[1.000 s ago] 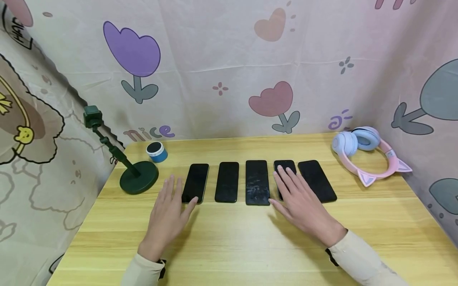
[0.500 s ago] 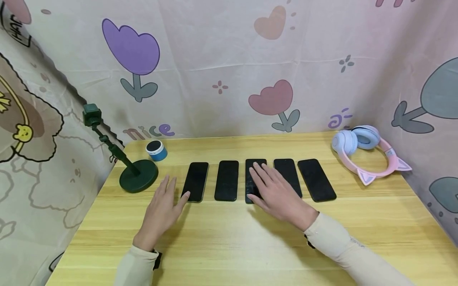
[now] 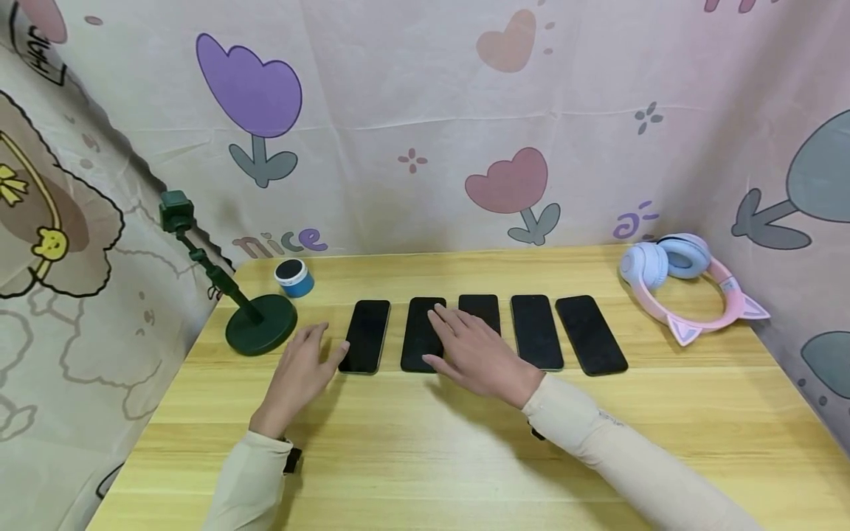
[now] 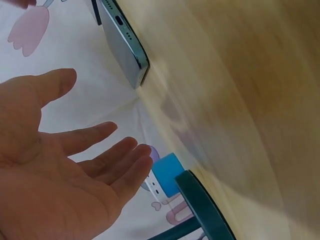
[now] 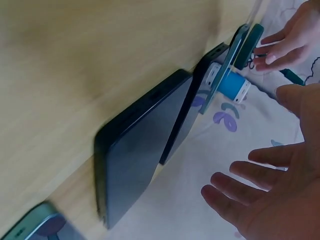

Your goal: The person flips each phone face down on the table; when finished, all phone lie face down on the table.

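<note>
Several black phones lie in a row on the wooden table, screens up. My right hand (image 3: 474, 358) hovers, fingers extended, over the gap between the second phone (image 3: 418, 335) and the middle phone (image 3: 479, 306), partly covering both. In the right wrist view its fingers (image 5: 232, 192) stand apart from the phone surfaces. My left hand (image 3: 297, 380) hangs with loose fingers just left of the leftmost phone (image 3: 364, 336), holding nothing. From the left wrist, that phone (image 4: 122, 45) shows its bottom edge and port, clear of the thumb. Farther right lie a fourth phone (image 3: 536, 332) and a slanted one (image 3: 591, 335).
A dark green stand (image 3: 261, 324) with a jointed arm is at the left, beside a small blue and white cylinder (image 3: 294, 278) with a black top. Pink and blue cat-ear headphones (image 3: 690, 328) lie at the right. A patterned cloth (image 3: 372, 110) hangs behind the table (image 3: 425, 457).
My right hand has swept left, from above the fourth phone, past the middle one, toward the second. The left hand has shifted slightly left. The phones have stayed in place.
</note>
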Demonstrator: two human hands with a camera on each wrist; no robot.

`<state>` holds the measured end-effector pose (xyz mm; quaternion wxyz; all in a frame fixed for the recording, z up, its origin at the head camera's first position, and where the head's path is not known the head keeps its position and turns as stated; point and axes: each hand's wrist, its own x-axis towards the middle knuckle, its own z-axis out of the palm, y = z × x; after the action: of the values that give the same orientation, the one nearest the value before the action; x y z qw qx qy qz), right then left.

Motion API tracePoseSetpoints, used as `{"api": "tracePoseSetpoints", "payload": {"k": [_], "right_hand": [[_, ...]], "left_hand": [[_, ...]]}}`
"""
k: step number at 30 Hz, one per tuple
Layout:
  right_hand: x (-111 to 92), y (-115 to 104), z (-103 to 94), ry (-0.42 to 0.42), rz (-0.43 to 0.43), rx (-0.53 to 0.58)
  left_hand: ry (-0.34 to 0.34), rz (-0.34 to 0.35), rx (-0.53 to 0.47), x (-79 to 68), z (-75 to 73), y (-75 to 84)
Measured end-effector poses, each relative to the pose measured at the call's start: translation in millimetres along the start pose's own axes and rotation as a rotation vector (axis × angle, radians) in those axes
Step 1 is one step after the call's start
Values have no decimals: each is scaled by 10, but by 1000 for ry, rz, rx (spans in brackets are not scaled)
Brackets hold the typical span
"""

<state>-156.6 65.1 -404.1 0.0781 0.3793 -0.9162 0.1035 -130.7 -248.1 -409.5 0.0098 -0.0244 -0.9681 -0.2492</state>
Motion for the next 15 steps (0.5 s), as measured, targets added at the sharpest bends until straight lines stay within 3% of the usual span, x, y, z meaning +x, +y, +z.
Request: {"api": "tracePoseSetpoints", "payload": {"k": [15], "right_hand": [[415, -247, 110, -66, 9, 173]], "left_hand": [[-55, -46, -39, 160, 13, -20]]}}
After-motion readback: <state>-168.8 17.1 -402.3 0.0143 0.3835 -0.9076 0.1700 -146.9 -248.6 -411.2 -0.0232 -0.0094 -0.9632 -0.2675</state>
